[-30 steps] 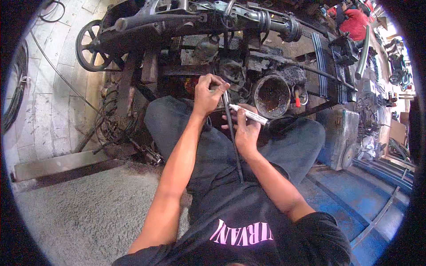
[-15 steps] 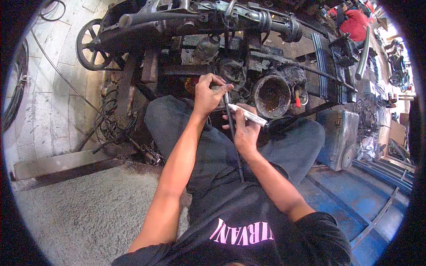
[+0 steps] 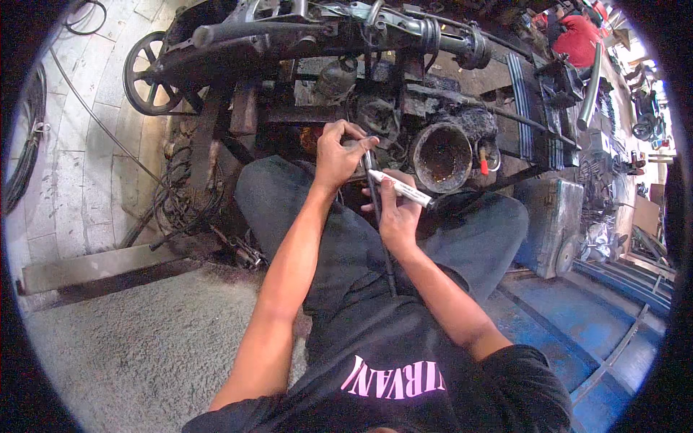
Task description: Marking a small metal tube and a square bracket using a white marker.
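"Well, hands first: what do you log?"

"Right hand [image 3: 399,216]: curled, gripping a white marker [image 3: 406,189] between thumb and fingers, dark end out to the right. Some fingertips show past the far side of a thin dark rod [image 3: 390,274]; the palm is hidden."

"Nib on the rod?"

"Cannot tell. The marker's front end lies right at it, but contact is too small to make out."

"Left hand [image 3: 336,155]?"

"Thumb and forefinger pinched together at the rod's upper end. Whatever sits between the fingertips is covered."

"And the rod's lower end?"

"It runs down between the knees of the dark trousers [image 3: 278,195] to the shirt [image 3: 339,317]; whether it ends there, unclear."

"Further out?"

"Ahead, a grimy round housing [image 3: 419,169], orange specks inside, depth lost in shadow. Just right of it, a red-handled item [image 3: 484,167], kind uncertain. Beyond, a dark metal frame [image 3: 289,43], cut off by the upper edge, with a spoked wheel [image 3: 128,79] at its left."

"Margins?"

"Left: a cable coil [image 3: 30,159], clipped by the black rim. Upper right: a person in red [image 3: 577,40], partly out of view, hands not discernible."
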`<state>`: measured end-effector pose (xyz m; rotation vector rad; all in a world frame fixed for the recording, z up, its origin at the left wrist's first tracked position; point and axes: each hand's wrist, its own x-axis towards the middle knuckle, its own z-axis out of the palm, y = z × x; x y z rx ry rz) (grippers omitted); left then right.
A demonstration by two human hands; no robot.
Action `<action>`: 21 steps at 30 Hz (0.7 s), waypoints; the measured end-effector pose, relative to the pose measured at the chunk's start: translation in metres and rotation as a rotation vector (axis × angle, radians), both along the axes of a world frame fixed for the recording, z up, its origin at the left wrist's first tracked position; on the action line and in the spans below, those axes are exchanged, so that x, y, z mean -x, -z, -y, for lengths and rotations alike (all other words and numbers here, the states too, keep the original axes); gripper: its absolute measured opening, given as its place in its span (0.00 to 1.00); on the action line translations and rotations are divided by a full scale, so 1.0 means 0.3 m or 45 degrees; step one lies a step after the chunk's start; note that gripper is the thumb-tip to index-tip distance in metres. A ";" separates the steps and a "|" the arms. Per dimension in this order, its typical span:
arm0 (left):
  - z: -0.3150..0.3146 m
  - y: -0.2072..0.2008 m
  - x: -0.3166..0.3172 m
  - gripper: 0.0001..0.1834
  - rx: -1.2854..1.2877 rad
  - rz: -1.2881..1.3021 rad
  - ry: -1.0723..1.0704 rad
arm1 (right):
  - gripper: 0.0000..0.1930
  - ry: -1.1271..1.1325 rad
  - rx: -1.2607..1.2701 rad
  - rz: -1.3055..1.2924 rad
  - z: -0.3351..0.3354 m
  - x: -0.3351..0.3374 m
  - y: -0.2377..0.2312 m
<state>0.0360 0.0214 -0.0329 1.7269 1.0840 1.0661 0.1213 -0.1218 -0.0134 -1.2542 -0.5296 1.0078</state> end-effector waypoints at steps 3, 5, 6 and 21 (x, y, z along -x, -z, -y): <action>-0.002 -0.001 -0.004 0.16 0.021 0.031 -0.010 | 0.15 -0.020 0.022 0.026 -0.005 -0.004 0.001; -0.004 -0.002 -0.004 0.16 0.024 -0.003 -0.026 | 0.15 -0.019 0.038 -0.007 -0.007 -0.007 -0.004; -0.005 -0.002 -0.004 0.16 0.023 -0.003 -0.027 | 0.16 0.015 0.035 -0.055 -0.007 -0.010 -0.010; -0.041 -0.013 -0.015 0.20 -0.236 -0.189 -0.237 | 0.17 0.092 0.057 -0.401 0.036 -0.089 -0.063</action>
